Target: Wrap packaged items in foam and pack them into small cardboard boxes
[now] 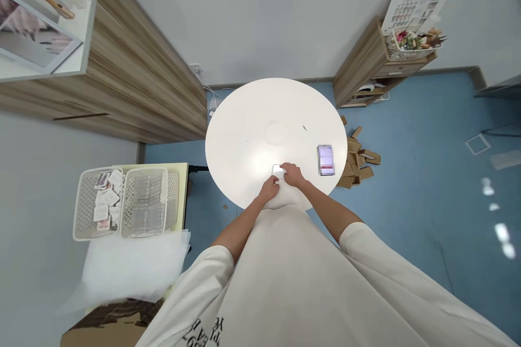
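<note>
A small, flat, clear-and-white box (278, 169) sits at the near side of the round white table, between my two hands. My left hand (269, 188) grips its lower left edge with bent fingers. From the right, my right hand (292, 174) closes over its right side, fingertips on the top. What lies inside the box is too small to make out. A phone (326, 160) with its screen lit lies to the right of my right hand. Farther back on the table is a small dark thin object (305, 128).
White baskets, one with small packets (106, 200) and one with clear plastic boxes (145, 195), stand on a side table at left. Plastic sheets (134, 263) lie below them. Cardboard pieces (356, 160) lie on the floor at right. Wooden cabinets (138, 54) flank the table.
</note>
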`<state>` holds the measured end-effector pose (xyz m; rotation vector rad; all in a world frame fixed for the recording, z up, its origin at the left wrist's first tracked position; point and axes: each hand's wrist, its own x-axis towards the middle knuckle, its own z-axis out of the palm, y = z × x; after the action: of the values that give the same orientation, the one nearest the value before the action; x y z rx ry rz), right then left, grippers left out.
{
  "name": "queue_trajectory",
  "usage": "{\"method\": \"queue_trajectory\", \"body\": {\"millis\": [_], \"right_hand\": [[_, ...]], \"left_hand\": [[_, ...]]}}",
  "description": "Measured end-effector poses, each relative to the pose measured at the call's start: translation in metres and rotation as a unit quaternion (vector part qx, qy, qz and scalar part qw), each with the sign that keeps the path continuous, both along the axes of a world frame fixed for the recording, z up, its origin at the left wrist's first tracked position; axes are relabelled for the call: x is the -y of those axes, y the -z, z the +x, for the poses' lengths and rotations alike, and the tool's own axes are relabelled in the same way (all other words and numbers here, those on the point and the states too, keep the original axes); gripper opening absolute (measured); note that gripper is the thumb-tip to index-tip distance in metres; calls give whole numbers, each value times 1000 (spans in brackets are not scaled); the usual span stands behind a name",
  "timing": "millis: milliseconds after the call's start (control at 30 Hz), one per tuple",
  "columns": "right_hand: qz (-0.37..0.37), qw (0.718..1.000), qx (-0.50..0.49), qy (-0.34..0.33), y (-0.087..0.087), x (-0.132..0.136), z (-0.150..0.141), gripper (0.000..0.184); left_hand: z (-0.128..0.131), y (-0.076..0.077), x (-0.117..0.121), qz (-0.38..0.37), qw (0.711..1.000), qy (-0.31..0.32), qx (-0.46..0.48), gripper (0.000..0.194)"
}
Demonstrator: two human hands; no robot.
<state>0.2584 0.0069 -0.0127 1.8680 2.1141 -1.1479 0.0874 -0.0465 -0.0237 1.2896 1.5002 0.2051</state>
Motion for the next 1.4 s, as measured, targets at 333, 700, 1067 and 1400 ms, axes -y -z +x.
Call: {"method": "queue_trajectory", "body": {"millis": [333, 700, 1067, 1400], "right_hand": [[-26, 994, -34, 100, 0, 47, -12, 50], [23, 989, -32, 143, -14, 41, -22, 37], [11, 991, -40, 124, -20, 22, -18, 30], [26, 995, -42, 81, -21, 12, -14, 32]], "left_hand": [[-22, 1, -9, 10, 999, -30, -11, 34], [-24, -4, -12, 67, 995, -79, 11, 39], [-18, -4, -29, 75, 983, -166, 6, 15], [-18, -4, -33, 63, 985, -156, -24, 15]]}}
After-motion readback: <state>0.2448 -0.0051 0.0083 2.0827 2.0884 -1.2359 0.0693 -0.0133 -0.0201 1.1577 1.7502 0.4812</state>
